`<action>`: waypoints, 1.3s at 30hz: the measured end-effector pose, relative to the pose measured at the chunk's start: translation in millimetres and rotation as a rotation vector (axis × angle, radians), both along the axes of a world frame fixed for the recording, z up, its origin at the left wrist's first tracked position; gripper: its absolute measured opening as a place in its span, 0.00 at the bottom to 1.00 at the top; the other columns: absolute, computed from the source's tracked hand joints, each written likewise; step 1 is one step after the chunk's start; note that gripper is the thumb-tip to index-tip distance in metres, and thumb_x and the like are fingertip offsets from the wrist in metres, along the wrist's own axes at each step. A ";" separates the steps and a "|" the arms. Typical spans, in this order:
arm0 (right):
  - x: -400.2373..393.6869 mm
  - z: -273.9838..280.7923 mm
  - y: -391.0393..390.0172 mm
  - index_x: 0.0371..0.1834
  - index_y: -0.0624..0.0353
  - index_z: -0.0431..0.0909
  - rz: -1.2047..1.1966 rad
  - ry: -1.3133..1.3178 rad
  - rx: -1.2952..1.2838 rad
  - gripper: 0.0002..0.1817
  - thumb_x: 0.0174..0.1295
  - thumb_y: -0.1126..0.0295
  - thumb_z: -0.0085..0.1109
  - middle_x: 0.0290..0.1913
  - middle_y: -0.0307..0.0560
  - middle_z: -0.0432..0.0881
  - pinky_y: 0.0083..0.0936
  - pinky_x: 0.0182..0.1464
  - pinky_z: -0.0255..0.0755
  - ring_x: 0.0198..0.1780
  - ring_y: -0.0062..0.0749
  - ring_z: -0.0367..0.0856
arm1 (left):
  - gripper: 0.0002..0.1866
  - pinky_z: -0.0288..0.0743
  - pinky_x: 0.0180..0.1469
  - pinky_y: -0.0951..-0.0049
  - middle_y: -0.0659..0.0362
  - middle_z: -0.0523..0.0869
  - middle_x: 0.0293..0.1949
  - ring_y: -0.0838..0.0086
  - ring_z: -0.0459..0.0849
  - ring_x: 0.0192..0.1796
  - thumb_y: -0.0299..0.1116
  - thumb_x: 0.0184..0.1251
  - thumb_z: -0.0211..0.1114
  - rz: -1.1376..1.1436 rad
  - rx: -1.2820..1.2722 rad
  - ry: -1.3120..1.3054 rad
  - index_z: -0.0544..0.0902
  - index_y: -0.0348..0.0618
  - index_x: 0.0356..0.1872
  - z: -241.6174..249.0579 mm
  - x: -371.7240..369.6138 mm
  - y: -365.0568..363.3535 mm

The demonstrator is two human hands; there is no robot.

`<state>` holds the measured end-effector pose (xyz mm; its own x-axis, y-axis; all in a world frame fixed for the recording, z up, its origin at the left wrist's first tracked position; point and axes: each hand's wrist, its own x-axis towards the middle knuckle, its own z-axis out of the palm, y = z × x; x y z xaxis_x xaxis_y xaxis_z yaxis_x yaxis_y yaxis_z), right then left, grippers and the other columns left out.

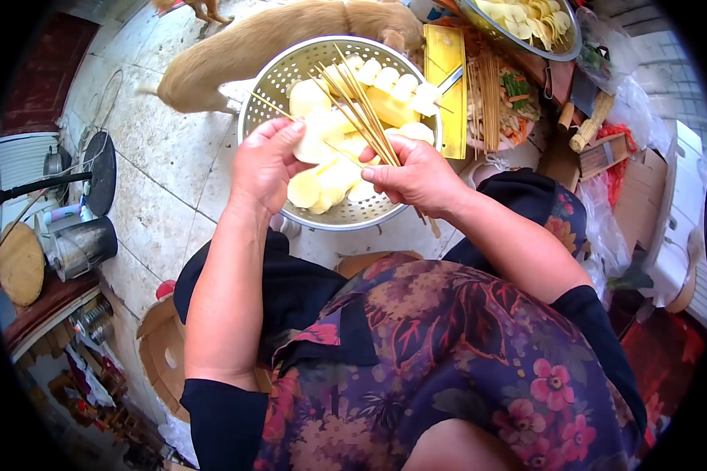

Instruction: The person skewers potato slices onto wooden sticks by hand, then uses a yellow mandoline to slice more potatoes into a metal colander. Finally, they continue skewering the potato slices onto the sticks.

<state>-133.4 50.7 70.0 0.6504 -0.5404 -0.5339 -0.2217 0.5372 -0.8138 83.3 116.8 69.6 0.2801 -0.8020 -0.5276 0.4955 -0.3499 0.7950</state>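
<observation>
My left hand [271, 161] pinches a pale potato slice [313, 141] between thumb and fingers, over a perforated metal colander [263, 86]. One thin skewer runs past the left thumb, and its other end reaches my right fingertips; the slice seems to be on it, though the exact spot is partly covered. My right hand [412, 174] is closed around a bundle of bamboo skewers [361, 110], fanned toward the upper left. More potato slices [318, 192] lie in the colander beneath both hands. Several threaded slices [386, 78] rest along its far right side.
A tan dog [251, 47] stands behind the colander. To the right are a yellow board [445, 86], more skewers [491, 102] and a basin of slices [569, 51]. Cardboard [161, 353] lies by my left leg; a metal pot [82, 247] sits at the left.
</observation>
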 end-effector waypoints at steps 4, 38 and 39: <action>2.5 -6.3 -1.5 0.43 0.60 0.79 -0.033 -0.019 0.021 0.12 0.60 0.69 0.68 0.25 0.36 0.78 0.15 0.22 0.66 0.20 0.15 0.70 | 0.14 0.85 0.43 0.70 0.56 0.86 0.42 0.71 0.87 0.41 0.35 0.68 0.65 -0.164 0.058 0.051 0.78 0.38 0.48 -1.7 -25.4 3.1; -8.2 0.4 -3.6 0.36 0.59 0.80 0.050 0.037 0.083 0.12 0.61 0.62 0.68 0.24 0.35 0.77 0.16 0.22 0.62 0.20 0.15 0.69 | 0.09 0.79 0.36 0.65 0.53 0.85 0.31 0.63 0.85 0.33 0.29 0.49 0.67 -0.969 0.388 -1.114 0.80 0.41 0.33 -26.4 19.8 6.5; -8.6 -0.1 -3.8 0.36 0.60 0.80 0.070 0.035 0.080 0.12 0.61 0.62 0.68 0.24 0.35 0.76 0.16 0.22 0.63 0.20 0.16 0.69 | 0.09 0.79 0.36 0.65 0.53 0.85 0.31 0.63 0.85 0.33 0.29 0.49 0.67 -0.969 0.389 -1.116 0.80 0.41 0.33 -24.1 25.1 5.6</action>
